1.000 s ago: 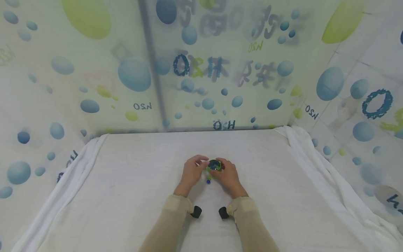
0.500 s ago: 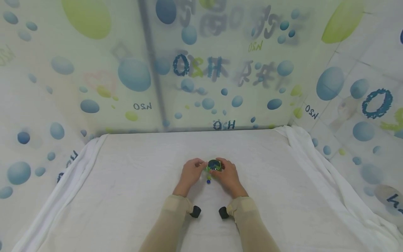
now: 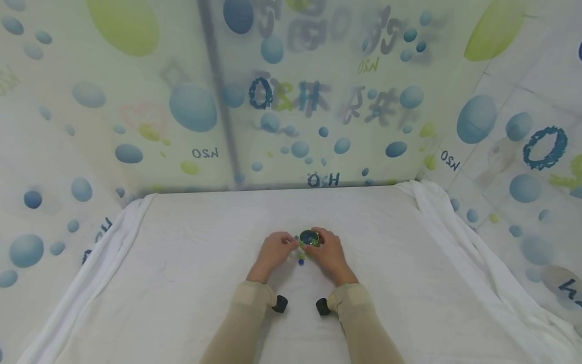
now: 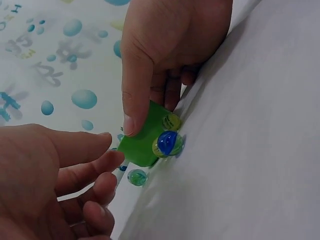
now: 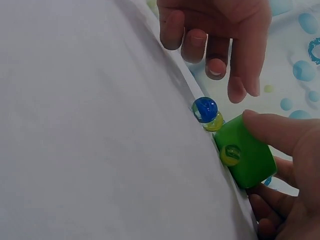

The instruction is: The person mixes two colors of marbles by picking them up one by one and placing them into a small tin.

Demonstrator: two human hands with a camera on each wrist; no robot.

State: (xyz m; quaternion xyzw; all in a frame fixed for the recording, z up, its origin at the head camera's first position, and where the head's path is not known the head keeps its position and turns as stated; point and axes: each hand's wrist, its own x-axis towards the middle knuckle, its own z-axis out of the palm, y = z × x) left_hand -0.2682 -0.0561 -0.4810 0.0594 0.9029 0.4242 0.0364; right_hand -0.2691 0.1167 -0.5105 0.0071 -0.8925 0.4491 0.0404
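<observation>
My right hand (image 3: 328,251) grips a small green cup (image 5: 244,155) from its right side, thumb on one wall. The cup stands on the white cloth, and dark glassy contents show through its mouth in the head view. My left hand (image 3: 275,252) is beside the cup's left side, thumb and index finger close together, other fingers loosely bent. No object shows between its fingers. A bluish marble (image 3: 296,237) lies by the left fingertips. Nearer me sit a blue-swirled marble (image 5: 204,110) and a yellow one (image 5: 214,122). Another yellow marble (image 5: 230,155) is against the cup.
White cloth (image 3: 191,242) covers the table around both hands. Patterned curtain walls (image 3: 282,126) stand behind it and at both sides. Bunched cloth (image 3: 436,212) runs along the right edge. Black wrist cameras (image 3: 323,307) sit under the cuffs.
My left hand has drawn back slightly left and toward me from the cup rim, and the bluish marble has come into view. My right hand keeps its grip on the cup.
</observation>
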